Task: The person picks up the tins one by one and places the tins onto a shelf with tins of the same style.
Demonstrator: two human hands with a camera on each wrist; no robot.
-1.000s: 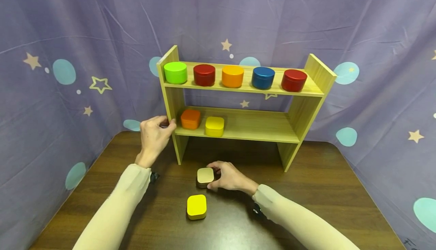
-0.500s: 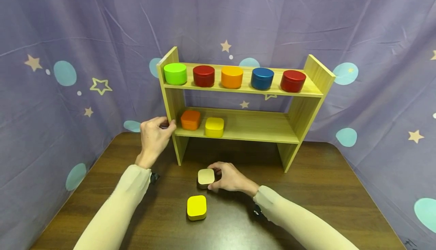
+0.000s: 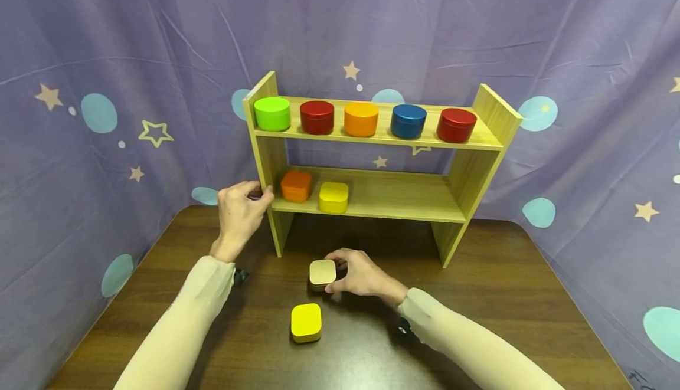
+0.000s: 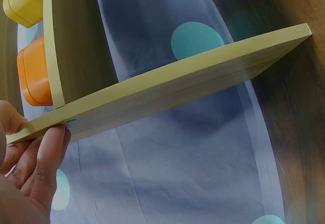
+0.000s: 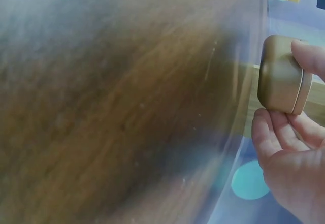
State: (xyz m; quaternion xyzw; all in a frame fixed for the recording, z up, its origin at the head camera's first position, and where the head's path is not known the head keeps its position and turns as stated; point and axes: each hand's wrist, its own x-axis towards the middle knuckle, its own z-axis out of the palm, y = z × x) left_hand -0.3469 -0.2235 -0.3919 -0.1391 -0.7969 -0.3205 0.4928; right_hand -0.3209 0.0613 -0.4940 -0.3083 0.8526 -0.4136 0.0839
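My left hand point(image 3: 240, 216) pinches the front edge of the left side panel of a light wooden two-tier shelf point(image 3: 404, 195). In the left wrist view, the thumb lies on one face of that panel and the fingers point(image 4: 48, 155) on the other. My right hand point(image 3: 361, 273) holds a gold square tin point(image 3: 323, 272) with rounded corners, just in front of the shelf. Thumb and fingers grip it from opposite sides in the right wrist view, where the gold tin point(image 5: 282, 76) shows its lid seam. A yellow square tin point(image 3: 306, 322) sits nearer on the table.
An orange square tin point(image 3: 296, 186) and another yellow one point(image 3: 333, 197) stand at the left of the lower tier. Along the upper tier are round tins: green point(image 3: 273, 114), red, orange point(image 3: 361, 120), blue point(image 3: 408, 121) and red. A purple curtain point(image 3: 340, 30) hangs behind the brown table point(image 3: 499, 284).
My right hand and the gold tin have shifted slightly right and up in the head view. The left hand stays on the panel, and the other tins keep their places.
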